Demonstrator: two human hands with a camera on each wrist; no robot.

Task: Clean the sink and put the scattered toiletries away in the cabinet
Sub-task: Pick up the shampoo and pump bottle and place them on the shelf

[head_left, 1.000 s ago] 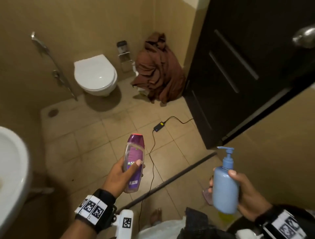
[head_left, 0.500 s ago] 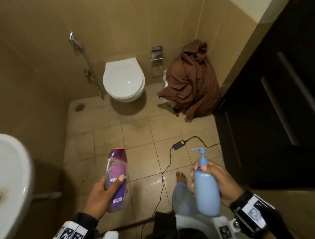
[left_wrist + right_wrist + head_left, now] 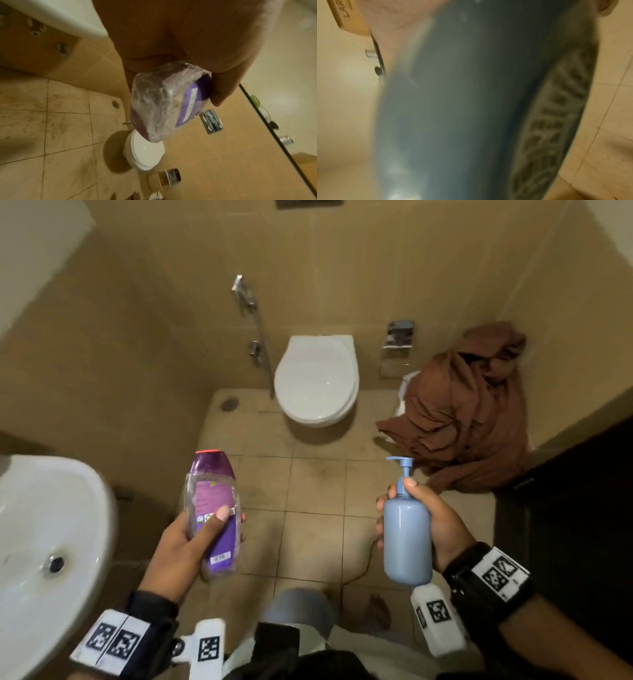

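Observation:
My left hand point(image 3: 191, 546) grips a clear bottle with a purple label and red cap point(image 3: 213, 505), held upright over the floor just right of the white sink point(image 3: 44, 529). In the left wrist view that purple bottle point(image 3: 164, 102) shows its base under my palm. My right hand point(image 3: 442, 525) is wrapped round a pale blue pump bottle point(image 3: 407, 539), with one finger at its neck. The blue bottle point(image 3: 462, 108) fills the right wrist view, blurred. No cabinet shows in the head view.
A white toilet point(image 3: 317, 381) hangs on the far wall with a spray hose point(image 3: 260, 337) to its left. A brown cloth heap point(image 3: 469, 409) lies in the right corner. A dark door point(image 3: 575, 525) stands at the right. A black cable point(image 3: 363, 566) runs on the tiled floor.
My view has swung left, away from the dark door and towards the toilet wall and sink. Both hands still hold their bottles, and the sink shows more fully.

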